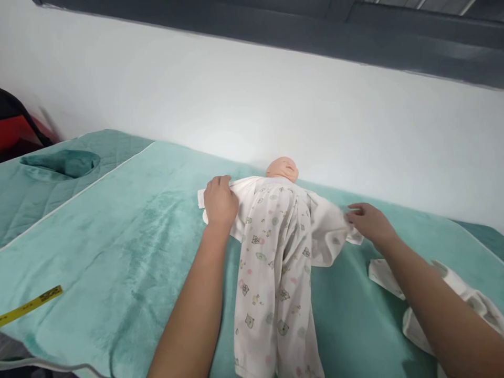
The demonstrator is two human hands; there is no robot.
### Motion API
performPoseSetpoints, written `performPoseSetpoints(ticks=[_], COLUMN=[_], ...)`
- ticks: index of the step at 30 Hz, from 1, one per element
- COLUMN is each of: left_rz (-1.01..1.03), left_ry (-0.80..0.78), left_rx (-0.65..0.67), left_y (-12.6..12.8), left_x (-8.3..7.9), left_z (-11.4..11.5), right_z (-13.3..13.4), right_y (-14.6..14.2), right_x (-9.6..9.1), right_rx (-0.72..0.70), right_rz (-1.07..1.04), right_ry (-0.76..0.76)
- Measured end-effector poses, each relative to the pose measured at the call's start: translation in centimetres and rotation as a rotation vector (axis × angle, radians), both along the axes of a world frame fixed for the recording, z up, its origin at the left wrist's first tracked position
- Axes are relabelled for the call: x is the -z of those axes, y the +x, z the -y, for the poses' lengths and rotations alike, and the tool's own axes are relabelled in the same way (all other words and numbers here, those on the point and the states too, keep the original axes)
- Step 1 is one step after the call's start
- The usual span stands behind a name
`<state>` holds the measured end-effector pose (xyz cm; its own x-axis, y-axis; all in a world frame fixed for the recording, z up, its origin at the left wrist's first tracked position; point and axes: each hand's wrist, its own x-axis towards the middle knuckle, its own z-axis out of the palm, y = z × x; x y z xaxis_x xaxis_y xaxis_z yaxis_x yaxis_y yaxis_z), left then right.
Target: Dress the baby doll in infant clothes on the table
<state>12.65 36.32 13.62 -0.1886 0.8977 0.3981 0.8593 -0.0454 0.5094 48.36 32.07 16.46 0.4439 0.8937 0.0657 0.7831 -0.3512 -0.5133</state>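
A baby doll lies on its back against the wall side of the bed, its bare head [282,169] at the top. White baby clothing with a small animal print covers its body: a top with its sleeves spread to both sides, and long baby trousers [271,262] laid down the middle. My left hand [221,200] is closed over the left sleeve [246,190], its fingertips partly hidden. At the other side my right hand [366,223] pinches the end of the right sleeve [328,226], which is slightly blurred.
Another white printed garment [464,299] lies crumpled under my right forearm. A yellow measuring tape strip [31,305] rests on the green bed cover [129,236]. An opening edged in green fabric [63,164] is at far left. Behind stands a white wall [197,94].
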Motion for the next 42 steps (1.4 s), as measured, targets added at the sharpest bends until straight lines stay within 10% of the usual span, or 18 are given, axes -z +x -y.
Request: performPoseSetpoints(ticks=[5, 13, 30, 37, 42], left_rz=[-0.032, -0.132, -0.115, -0.094, -0.099], left_ry=[0.016, 0.035, -0.190, -0.213, -0.215], left_rx=[0.167, 0.343, -0.015, -0.003, -0.008], left_y=[1.1, 2.6, 1.2, 1.3, 1.3], left_x=[0.7, 1.8, 1.1, 1.3, 1.5], left_z=[-0.6, -1.2, -3.7, -4.0, -4.5], right_z=[2.1, 4.0, 2.9, 6.3, 11.9], right_y=[-0.4, -6.7, -5.0, -9.0, -14.1], right_x=[2.0, 5.3, 8.1, 3.1, -2.9], right_rx=[-0.032, -0.540, -0.636, -0.436, -0.984], right_rz=[0.117, 0.333, 0.240, -0.039, -0.111], right_ry=[0.016, 0.297, 0.348, 0.523, 0.575])
